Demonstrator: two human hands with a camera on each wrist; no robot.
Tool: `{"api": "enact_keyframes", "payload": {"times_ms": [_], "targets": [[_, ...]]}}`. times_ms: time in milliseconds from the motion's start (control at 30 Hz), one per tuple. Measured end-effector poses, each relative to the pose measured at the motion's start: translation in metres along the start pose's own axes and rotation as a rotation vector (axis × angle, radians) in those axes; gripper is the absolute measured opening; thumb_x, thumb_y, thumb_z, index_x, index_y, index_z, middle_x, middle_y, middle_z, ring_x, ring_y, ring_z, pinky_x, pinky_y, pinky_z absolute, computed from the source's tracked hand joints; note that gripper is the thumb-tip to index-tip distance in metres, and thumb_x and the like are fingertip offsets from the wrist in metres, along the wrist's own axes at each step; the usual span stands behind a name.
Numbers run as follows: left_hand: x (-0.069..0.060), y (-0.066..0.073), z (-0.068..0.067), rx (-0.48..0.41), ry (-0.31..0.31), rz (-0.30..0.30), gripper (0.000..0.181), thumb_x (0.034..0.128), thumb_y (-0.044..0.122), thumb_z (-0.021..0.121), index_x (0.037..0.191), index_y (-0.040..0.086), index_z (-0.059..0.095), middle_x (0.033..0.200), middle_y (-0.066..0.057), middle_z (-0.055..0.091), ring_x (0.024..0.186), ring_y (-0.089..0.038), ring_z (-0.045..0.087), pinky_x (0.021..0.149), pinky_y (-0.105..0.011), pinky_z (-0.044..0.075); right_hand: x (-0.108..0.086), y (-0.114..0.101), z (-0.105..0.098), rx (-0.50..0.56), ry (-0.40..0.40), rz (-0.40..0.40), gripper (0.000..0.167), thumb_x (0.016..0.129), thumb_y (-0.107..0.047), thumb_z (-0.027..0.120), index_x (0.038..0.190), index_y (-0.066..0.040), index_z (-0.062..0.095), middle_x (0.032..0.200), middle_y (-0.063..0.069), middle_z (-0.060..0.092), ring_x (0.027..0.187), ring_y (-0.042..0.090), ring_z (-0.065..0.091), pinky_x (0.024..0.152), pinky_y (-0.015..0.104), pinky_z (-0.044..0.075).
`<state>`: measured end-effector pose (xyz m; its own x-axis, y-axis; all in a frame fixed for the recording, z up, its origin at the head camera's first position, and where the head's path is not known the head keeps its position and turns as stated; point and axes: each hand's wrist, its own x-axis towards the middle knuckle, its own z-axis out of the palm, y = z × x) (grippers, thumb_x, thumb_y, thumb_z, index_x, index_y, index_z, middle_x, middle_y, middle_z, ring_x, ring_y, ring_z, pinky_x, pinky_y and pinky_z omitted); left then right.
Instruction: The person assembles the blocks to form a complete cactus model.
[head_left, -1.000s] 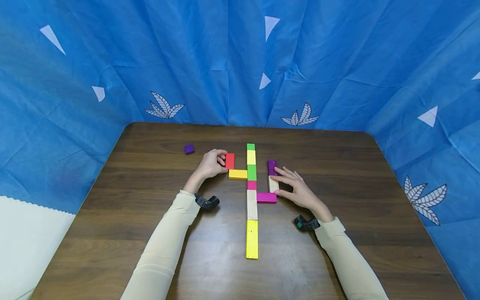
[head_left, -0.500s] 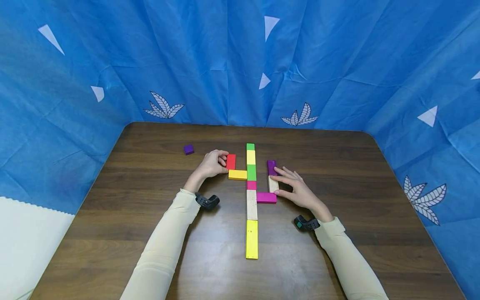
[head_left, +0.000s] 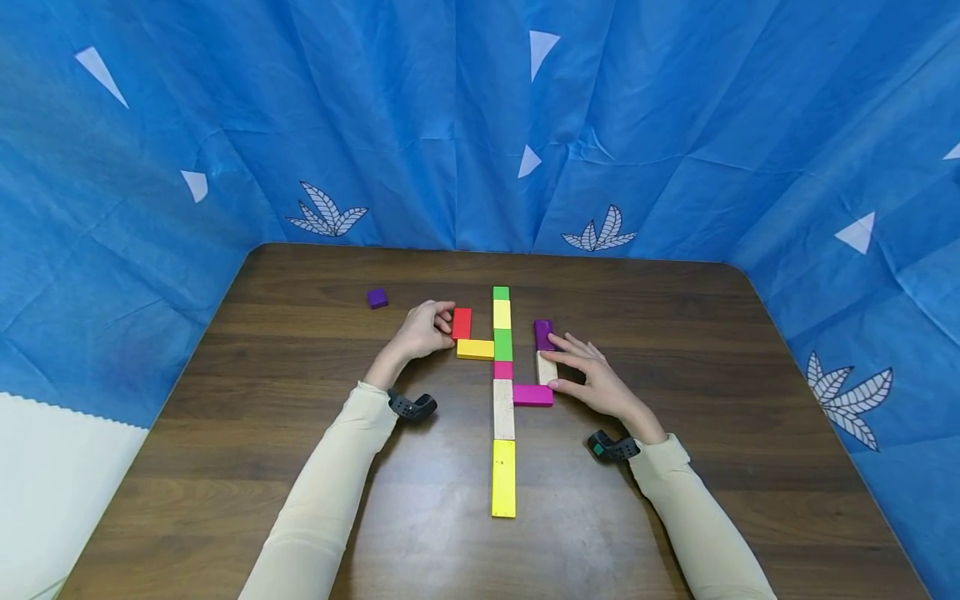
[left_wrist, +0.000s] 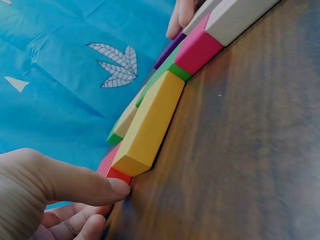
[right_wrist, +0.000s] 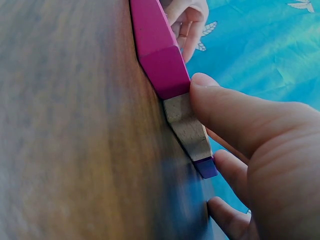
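My left hand (head_left: 422, 327) is at a red block (head_left: 462, 323); thumb and index finger pinch it near its left corners, the other fingers curled. In the left wrist view, the thumb tip meets the red block (left_wrist: 119, 175) beside the end of a yellow-orange block (left_wrist: 147, 127). My right hand (head_left: 594, 375) rests its thumb and fairly straight fingers along an off-white block (head_left: 547, 369) and a purple block (head_left: 543, 335) behind it. A magenta block (head_left: 533, 396) joins these to the central column; the right wrist view shows the thumb on the off-white block (right_wrist: 187, 127).
The central column of blocks runs from a small green block (head_left: 501, 293) through a pink one (head_left: 503, 370) to a long yellow block (head_left: 504, 479). A loose violet block (head_left: 377, 298) lies left on the brown table (head_left: 300, 400). Blue curtains (head_left: 450, 125) stand behind.
The red block has shifted slightly right, over the end of the yellow-orange block. My left hand moved with it, then drew back slightly left. The right hand has stayed put.
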<state>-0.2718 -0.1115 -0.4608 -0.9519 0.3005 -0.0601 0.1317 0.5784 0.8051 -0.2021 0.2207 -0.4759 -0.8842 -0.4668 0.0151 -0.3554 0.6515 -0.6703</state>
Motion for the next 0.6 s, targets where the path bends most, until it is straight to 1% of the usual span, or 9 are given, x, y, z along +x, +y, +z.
{"api": "enact_keyframes", "payload": {"times_ms": [133,200,267,333,400,467,533,600], "targets": [[-0.007,-0.003,-0.001,0.027,0.058,0.031,0.07,0.0717,-0.005,0.078,0.136,-0.006,0.051,0.108,-0.017,0.059,0.089,-0.025,0.062,0.086,-0.036,0.052,0.0,0.0,0.0,-0.001,-0.002,0.003,0.054,0.09,-0.029,0.069,0.141,-0.019,0.055,0.158,0.009,0.035,0.15,0.037,0.017,0.117,0.066,0.001],[-0.011,-0.006,-0.002,0.038,0.103,0.047,0.066,0.0719,-0.004,0.077,0.134,-0.006,0.053,0.107,-0.017,0.06,0.088,-0.025,0.062,0.086,-0.037,0.05,0.0,0.0,0.0,-0.001,-0.003,0.003,0.054,0.09,-0.029,0.069,0.141,-0.019,0.055,0.158,0.009,0.035,0.15,0.037,0.017,0.117,0.065,0.001],[-0.014,-0.008,-0.004,0.026,0.161,0.056,0.062,0.0721,-0.004,0.077,0.131,-0.004,0.056,0.106,-0.017,0.061,0.086,-0.025,0.062,0.085,-0.036,0.049,0.0,0.0,0.0,-0.001,-0.002,0.003,0.053,0.09,-0.029,0.069,0.141,-0.019,0.055,0.158,0.009,0.035,0.15,0.037,0.017,0.117,0.065,0.001],[-0.017,-0.01,-0.007,0.009,0.24,0.075,0.057,0.0725,-0.003,0.077,0.126,-0.004,0.059,0.104,-0.018,0.062,0.085,-0.026,0.062,0.081,-0.035,0.05,0.0,0.001,0.0,-0.002,-0.002,0.003,0.053,0.09,-0.029,0.069,0.141,-0.019,0.055,0.158,0.009,0.035,0.15,0.037,0.017,0.117,0.065,0.001],[-0.019,-0.012,-0.011,-0.009,0.339,0.091,0.05,0.073,-0.002,0.077,0.121,-0.005,0.063,0.102,-0.018,0.063,0.083,-0.027,0.062,0.076,-0.033,0.049,0.0,0.001,-0.001,-0.003,-0.003,0.002,0.054,0.09,-0.029,0.069,0.141,-0.019,0.055,0.158,0.009,0.035,0.15,0.037,0.017,0.117,0.065,0.001],[-0.021,-0.014,-0.017,-0.027,0.446,0.094,0.044,0.0735,-0.001,0.076,0.115,-0.005,0.065,0.1,-0.02,0.063,0.082,-0.029,0.062,0.073,-0.032,0.049,0.0,0.001,-0.001,-0.003,-0.004,-0.002,0.054,0.09,-0.029,0.069,0.141,-0.019,0.054,0.158,0.009,0.035,0.15,0.037,0.017,0.117,0.065,0.002],[-0.023,-0.019,-0.024,-0.04,0.546,0.082,0.039,0.0744,0.001,0.076,0.112,-0.005,0.066,0.099,-0.021,0.062,0.083,-0.03,0.062,0.072,-0.032,0.049,0.0,0.001,0.0,-0.003,-0.006,-0.005,0.054,0.09,-0.03,0.069,0.141,-0.019,0.054,0.158,0.009,0.035,0.15,0.037,0.016,0.117,0.065,0.002],[-0.024,-0.024,-0.033,-0.049,0.62,0.041,0.038,0.0748,0.002,0.076,0.111,-0.005,0.066,0.101,-0.021,0.06,0.086,-0.032,0.061,0.076,-0.035,0.048,0.0,0.002,0.0,-0.001,-0.007,-0.006,0.054,0.09,-0.03,0.069,0.141,-0.019,0.054,0.158,0.009,0.034,0.15,0.037,0.016,0.117,0.065,0.002]]}}
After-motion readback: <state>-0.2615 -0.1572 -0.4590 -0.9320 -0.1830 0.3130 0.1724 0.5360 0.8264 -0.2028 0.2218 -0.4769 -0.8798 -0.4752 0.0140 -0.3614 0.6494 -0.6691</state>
